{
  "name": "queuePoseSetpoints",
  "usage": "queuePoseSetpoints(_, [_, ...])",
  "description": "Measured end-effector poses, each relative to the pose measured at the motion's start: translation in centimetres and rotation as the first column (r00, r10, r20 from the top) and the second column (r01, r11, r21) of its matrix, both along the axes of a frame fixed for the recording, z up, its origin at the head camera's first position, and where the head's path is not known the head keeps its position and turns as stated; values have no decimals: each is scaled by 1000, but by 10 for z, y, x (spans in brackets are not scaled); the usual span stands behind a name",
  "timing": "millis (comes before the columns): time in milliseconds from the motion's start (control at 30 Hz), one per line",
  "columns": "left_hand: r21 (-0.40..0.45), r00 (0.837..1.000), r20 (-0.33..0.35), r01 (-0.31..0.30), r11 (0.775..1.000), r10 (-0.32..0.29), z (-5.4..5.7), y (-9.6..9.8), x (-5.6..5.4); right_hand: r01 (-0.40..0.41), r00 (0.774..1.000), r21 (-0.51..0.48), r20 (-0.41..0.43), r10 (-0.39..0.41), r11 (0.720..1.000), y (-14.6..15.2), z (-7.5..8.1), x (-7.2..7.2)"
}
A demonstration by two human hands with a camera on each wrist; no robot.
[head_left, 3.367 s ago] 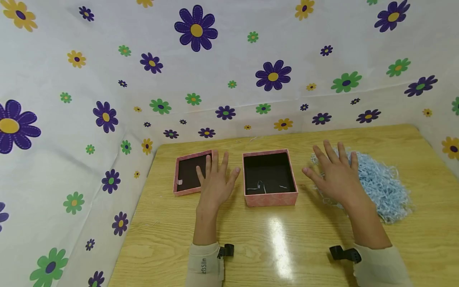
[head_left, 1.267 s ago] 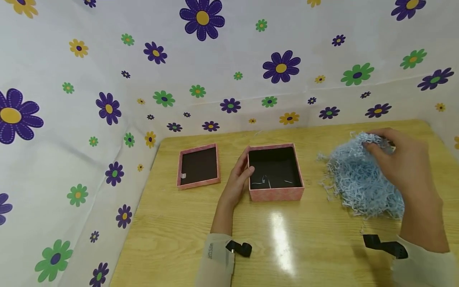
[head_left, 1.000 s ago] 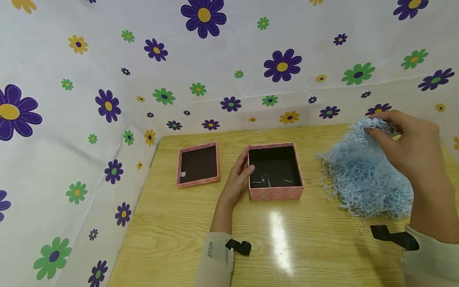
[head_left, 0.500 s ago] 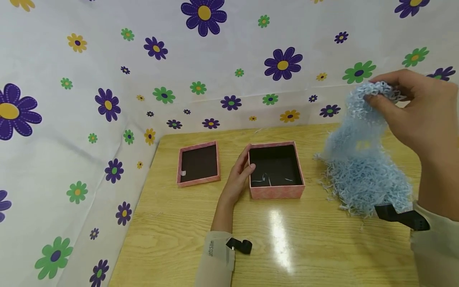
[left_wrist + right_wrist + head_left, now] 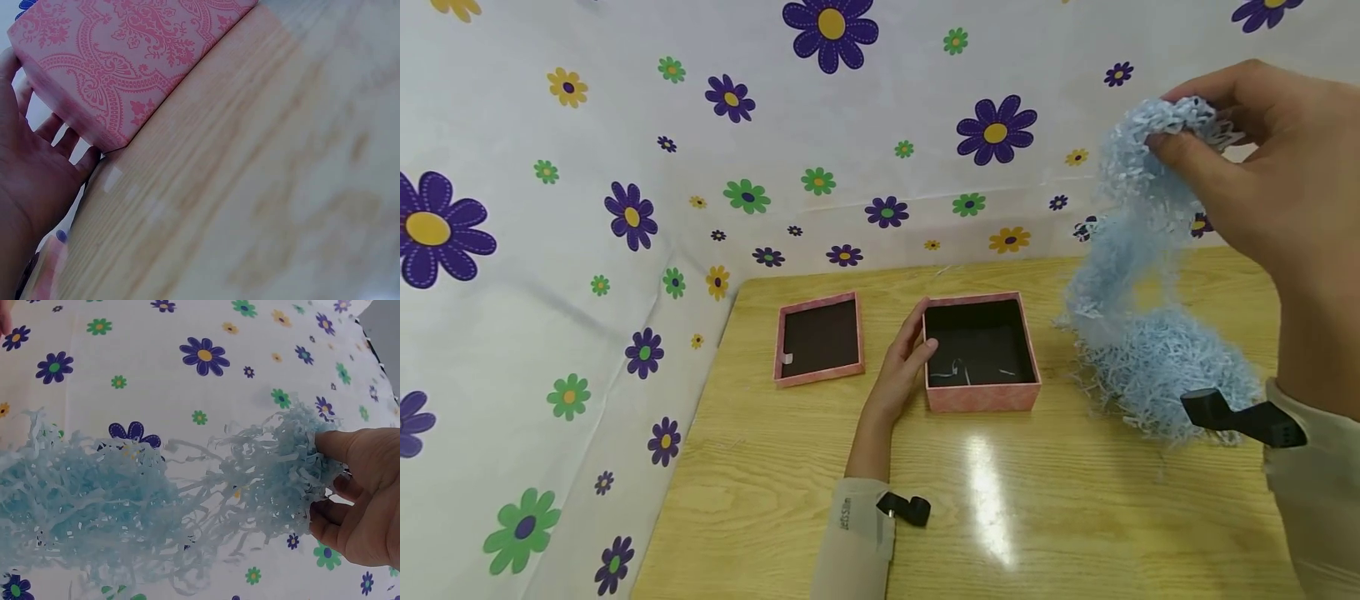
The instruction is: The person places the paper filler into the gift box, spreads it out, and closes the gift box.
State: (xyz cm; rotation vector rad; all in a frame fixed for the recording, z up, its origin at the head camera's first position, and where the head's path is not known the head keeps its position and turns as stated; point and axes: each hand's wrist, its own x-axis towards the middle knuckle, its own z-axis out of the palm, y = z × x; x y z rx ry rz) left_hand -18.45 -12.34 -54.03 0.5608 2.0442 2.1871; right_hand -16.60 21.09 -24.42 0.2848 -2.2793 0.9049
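High over the table's right side, my right hand (image 5: 1262, 158) pinches a clump of light blue shredded paper (image 5: 1138, 167) between thumb and fingers. Strands trail from it down to the heap of shredded paper (image 5: 1172, 367) on the table. In the right wrist view the paper (image 5: 125, 494) stretches leftward from the fingertips. At the table's middle, my left hand (image 5: 898, 371) holds the left wall of an open pink patterned box (image 5: 985, 398), thumb over the rim and fingers along the outside. The box has a black inside with a few loose strands. Its pink side (image 5: 125, 56) fills the left wrist view's top.
Left of the box lies its shallow pink lid (image 5: 820, 337), black inside facing up, with a small white tag. A white cloth (image 5: 865, 175) with printed flowers hangs behind and to the left of the wooden table (image 5: 760, 475).
The left hand has moved to the box and holds it there. My right hand has reached into the shredded paper, taken a clump and raised it, stretching strands up from the heap.
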Motion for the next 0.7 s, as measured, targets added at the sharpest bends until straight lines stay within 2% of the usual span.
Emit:
queuePoseSetpoints(233, [-5, 1000, 3, -4, 1000, 4, 1, 1, 1, 4, 1000, -6, -1, -4, 1000, -11, 15, -3])
queuePoseSetpoints(367, [6, 1000, 4, -4, 1000, 4, 2, 1, 1, -29, 999, 23, -41, 30, 999, -23, 24, -5])
queuePoseSetpoints(467, [20, 1000, 6, -2, 1000, 2, 1, 1, 1, -81, 993, 39, -85, 84, 996, -33, 30, -6])
queuePoseSetpoints(700, [23, 1000, 13, 7, 1000, -7, 0, 1, -1, -158, 981, 46, -110, 162, 986, -61, 40, -6])
